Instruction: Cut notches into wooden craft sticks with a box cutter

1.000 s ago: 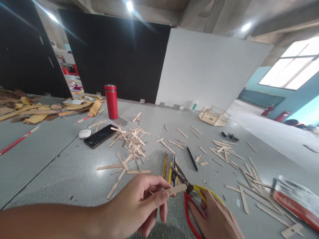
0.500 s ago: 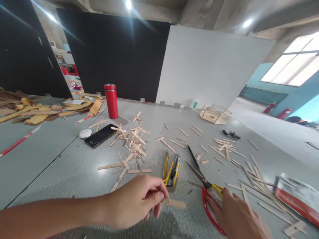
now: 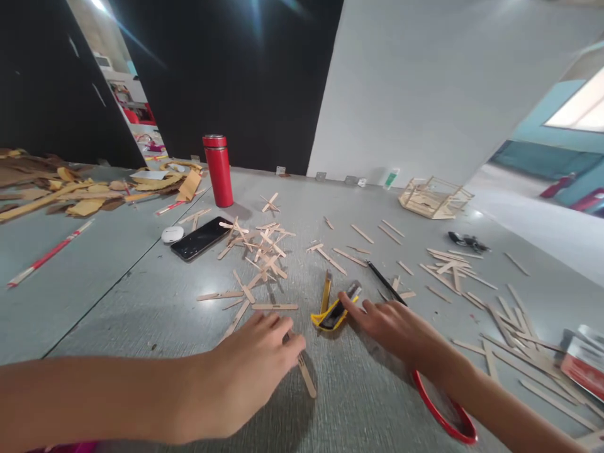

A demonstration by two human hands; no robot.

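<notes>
Blk panel & wht panel are standing side by side at back of gray tbl. Far rt, a window is glowing in a lt-blue wall, pale floor stretching below. Upper L, a light is flaring.

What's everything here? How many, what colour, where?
Sticks: many, pale, across table
Bottle: 1, red, back left
Phone: 1, black, left
Case: 1, white, beside phone
Scraps: pile, brown, far left
Rods: 2, red and white, left
Cutter: 1, yellow and black, centre
Strip: 1, yellow, behind cutter
Pen: 1, black, right of cutter
Scissors: 1, red handle, lower right
Frame: 1, pale, back right
Clump: 1, black, right
Packet: 1, red and silver, right edge
Tube: 1, green and white, back
Brackets: several, silver, back
Panels: 3, black, white, back
Window: 1, white, right
Table: 1, grey, underneath
Left hand: 1, holding stick, centre
Right hand: 1, touching cutter, centre
</notes>
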